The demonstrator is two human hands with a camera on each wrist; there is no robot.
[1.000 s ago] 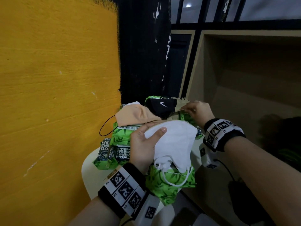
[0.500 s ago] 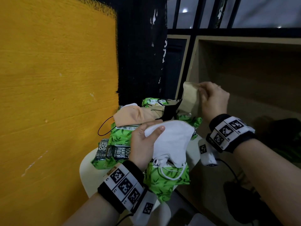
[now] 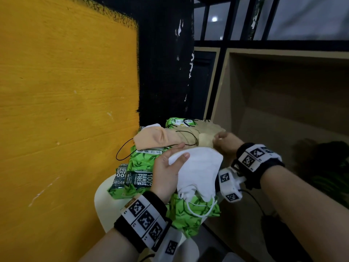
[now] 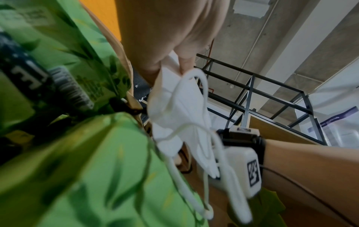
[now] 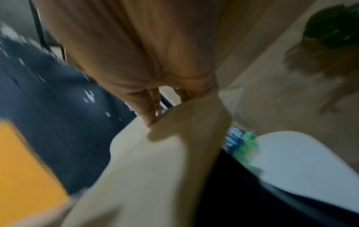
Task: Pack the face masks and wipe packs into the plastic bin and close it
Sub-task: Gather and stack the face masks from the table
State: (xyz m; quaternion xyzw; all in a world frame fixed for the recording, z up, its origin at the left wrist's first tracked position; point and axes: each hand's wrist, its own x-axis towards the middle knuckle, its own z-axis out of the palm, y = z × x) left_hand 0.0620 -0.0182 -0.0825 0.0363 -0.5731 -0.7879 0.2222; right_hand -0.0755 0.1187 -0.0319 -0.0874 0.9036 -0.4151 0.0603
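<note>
yellow painted wall (image 3: 66, 110), left, with white scuffs | black wall section (image 3: 166, 63) with flaked white patches, just right of it | black metal window frame (image 3: 264, 42), upper right | open light-wood shelf cubby (image 3: 283, 103), right | cream rounded seat (image 3: 105, 201), bottom centre | dark green-streaked object (image 3: 324, 163) in cubby, unclear

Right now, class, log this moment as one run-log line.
left hand: holds white mask | right hand: pinches beige mask | wipe packs: stacked underneath | bin: not in view

Storage corner: yellow wall (image 3: 66, 91), empty wooden shelving (image 3: 283, 103), raw concrete ceiling (image 4: 242, 30).
</note>
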